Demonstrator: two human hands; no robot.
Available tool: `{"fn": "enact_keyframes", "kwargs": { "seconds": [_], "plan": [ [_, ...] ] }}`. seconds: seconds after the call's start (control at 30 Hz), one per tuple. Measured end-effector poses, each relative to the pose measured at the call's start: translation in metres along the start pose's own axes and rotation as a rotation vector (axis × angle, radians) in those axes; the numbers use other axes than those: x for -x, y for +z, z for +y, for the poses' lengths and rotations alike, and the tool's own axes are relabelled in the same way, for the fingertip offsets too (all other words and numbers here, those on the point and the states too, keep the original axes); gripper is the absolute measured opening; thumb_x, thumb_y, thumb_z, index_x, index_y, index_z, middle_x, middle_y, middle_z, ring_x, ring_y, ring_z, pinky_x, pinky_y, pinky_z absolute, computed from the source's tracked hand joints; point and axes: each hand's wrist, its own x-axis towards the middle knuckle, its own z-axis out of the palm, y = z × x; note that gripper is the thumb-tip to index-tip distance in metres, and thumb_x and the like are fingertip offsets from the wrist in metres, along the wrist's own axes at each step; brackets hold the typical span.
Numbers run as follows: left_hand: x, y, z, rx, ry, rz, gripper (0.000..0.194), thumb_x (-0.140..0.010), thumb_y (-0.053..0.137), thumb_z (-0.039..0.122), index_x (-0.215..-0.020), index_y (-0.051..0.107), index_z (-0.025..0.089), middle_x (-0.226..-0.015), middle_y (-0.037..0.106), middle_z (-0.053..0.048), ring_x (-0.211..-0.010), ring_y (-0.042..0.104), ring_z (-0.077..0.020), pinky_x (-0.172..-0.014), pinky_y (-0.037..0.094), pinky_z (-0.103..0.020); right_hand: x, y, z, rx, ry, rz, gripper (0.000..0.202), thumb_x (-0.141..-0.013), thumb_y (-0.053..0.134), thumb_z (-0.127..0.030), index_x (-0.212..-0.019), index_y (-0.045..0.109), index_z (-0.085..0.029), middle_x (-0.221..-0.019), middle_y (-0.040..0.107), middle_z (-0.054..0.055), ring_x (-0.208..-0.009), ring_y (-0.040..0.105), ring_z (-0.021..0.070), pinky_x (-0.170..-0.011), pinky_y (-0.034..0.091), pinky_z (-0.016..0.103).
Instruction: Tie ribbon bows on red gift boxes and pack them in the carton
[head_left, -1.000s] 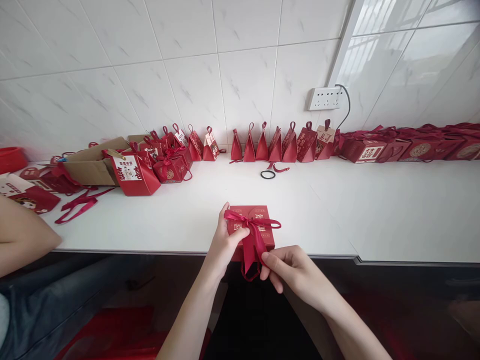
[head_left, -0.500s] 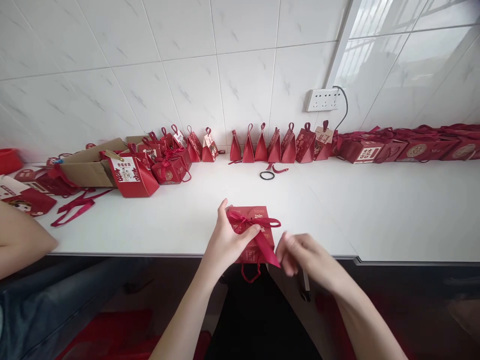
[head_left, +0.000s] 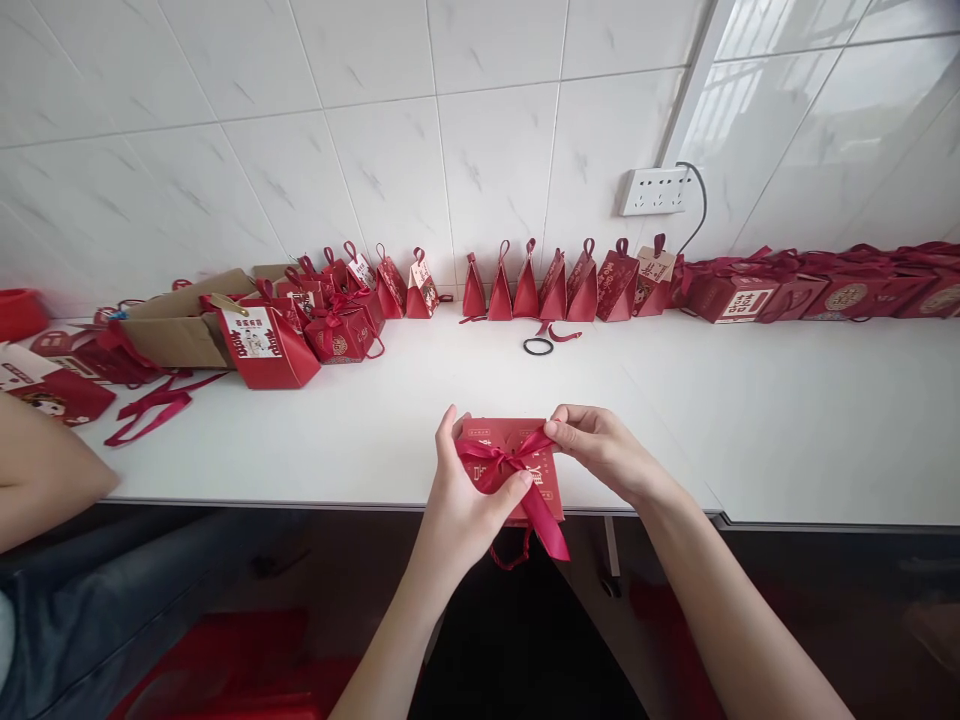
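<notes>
1. A person's left fingers (head_left: 514, 490) are gripping a red gift box (head_left: 487, 427), partly open around it, thumb pressing ribbon (head_left: 546, 522).
2. Right fingers (head_left: 562, 433) are pinching the bow's right loop, nearly closed.
3. The box is sitting between them at the tabletop's (head_left: 360, 440) front edge; beyond the fingers, a black ring (head_left: 538, 354) is lying.

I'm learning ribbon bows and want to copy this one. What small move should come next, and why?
I'd gently draw the right loop outward. The right hand pinches that loop, while the left hand steadies the box, its thumb beside the knot, so a light pull could probably shape the bow without shifting the box.
</notes>
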Motion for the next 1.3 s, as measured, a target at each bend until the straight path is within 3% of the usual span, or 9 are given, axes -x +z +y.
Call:
{"fn": "enact_keyframes", "kwargs": {
  "seconds": [0.23,0.43,0.53,0.63,0.8,0.97,1.1,1.2,1.3],
  "plan": [
    [0.001,0.001,0.000,0.024,-0.022,-0.013,0.089,-0.068,0.071,0.035,-0.140,0.018,0.029,-0.142,0.037,-0.010,-0.120,0.050,-0.0254,-0.099,0.042,-0.039,0.001,-0.005,0.008,-0.029,0.073,0.014,0.037,-0.072,0.065,-0.051,-0.061,0.055,-0.017,-0.062,0.054,-0.001,-0.062,0.048,0.0116,-0.072,0.041,0.031],
    [0.002,0.002,-0.004,0.067,-0.013,-0.003,0.091,-0.069,0.070,0.036,-0.141,0.014,0.031,-0.146,0.033,-0.010,-0.119,0.051,-0.0251,-0.099,0.043,-0.040,0.002,0.008,-0.022,0.561,-0.248,0.384,0.018,-0.082,0.057,-0.037,-0.075,0.058,-0.020,-0.082,0.060,0.003,-0.077,0.054,0.0175,-0.077,0.042,0.034],
    [0.002,0.002,-0.007,0.081,-0.005,-0.007,0.095,-0.069,0.071,0.036,-0.141,0.010,0.032,-0.147,0.029,-0.011,-0.121,0.050,-0.0252,-0.099,0.043,-0.040,0.000,0.027,-0.039,0.778,-0.383,0.156,0.016,-0.085,0.054,-0.031,-0.077,0.064,-0.021,-0.091,0.059,0.005,-0.087,0.056,0.0191,-0.082,0.041,0.035],
    [0.001,0.003,-0.009,0.115,0.003,-0.017,0.098,-0.068,0.072,0.037,-0.141,0.006,0.033,-0.147,0.028,-0.012,-0.124,0.047,-0.0264,-0.098,0.045,-0.040,-0.007,0.042,-0.050,0.936,-0.348,-0.123,0.020,-0.085,0.055,-0.032,-0.072,0.067,-0.021,-0.095,0.059,0.006,-0.090,0.056,0.0210,-0.085,0.040,0.039],
    [0.003,0.002,-0.011,0.092,0.051,-0.036,0.099,-0.070,0.071,0.035,-0.141,0.001,0.034,-0.148,0.026,-0.012,-0.129,0.041,-0.0261,-0.098,0.046,-0.040,-0.021,0.054,-0.052,1.006,-0.255,-0.211,0.015,-0.079,0.061,-0.024,-0.065,0.063,-0.019,-0.090,0.059,0.005,-0.081,0.057,0.0179,-0.080,0.041,0.037],
    [0.008,0.004,-0.014,-0.027,0.187,0.086,0.080,-0.073,0.068,0.033,-0.137,0.019,0.031,-0.149,0.024,-0.010,-0.134,0.032,-0.0275,-0.101,0.043,-0.039,-0.023,0.048,-0.045,0.891,-0.279,-0.080,0.016,-0.078,0.064,-0.035,-0.072,0.060,-0.020,-0.082,0.059,0.003,-0.068,0.055,0.0146,-0.068,0.041,0.030],
    [0.011,0.005,-0.013,-0.102,0.189,0.121,0.060,-0.076,0.065,0.035,-0.127,0.035,0.028,-0.146,0.030,-0.009,-0.131,0.037,-0.0277,-0.102,0.041,-0.041,-0.004,0.025,-0.041,0.753,-0.316,0.238,0.035,-0.086,0.046,-0.053,-0.078,0.058,-0.021,-0.083,0.062,0.005,-0.075,0.056,0.0181,-0.064,0.040,0.028],
    [0.010,0.004,-0.009,-0.112,0.095,0.075,0.064,-0.076,0.065,0.038,-0.130,0.032,0.027,-0.142,0.036,-0.010,-0.127,0.043,-0.0276,-0.097,0.045,-0.041,0.016,0.013,-0.034,0.772,-0.188,0.461,0.045,-0.084,0.040,-0.063,-0.074,0.052,-0.021,-0.072,0.060,0.005,-0.067,0.054,0.0182,-0.059,0.037,0.028],
    [0.005,0.005,-0.007,-0.222,0.199,0.131,0.066,-0.076,0.064,0.035,-0.131,0.030,0.024,-0.141,0.036,-0.013,-0.128,0.040,-0.0278,-0.100,0.042,-0.043,0.027,0.015,-0.023,0.784,0.020,0.414,0.051,-0.081,0.041,-0.067,-0.059,0.042,-0.021,-0.052,0.047,0.000,-0.049,0.041,0.0135,-0.049,0.031,0.027]
  ]
}}
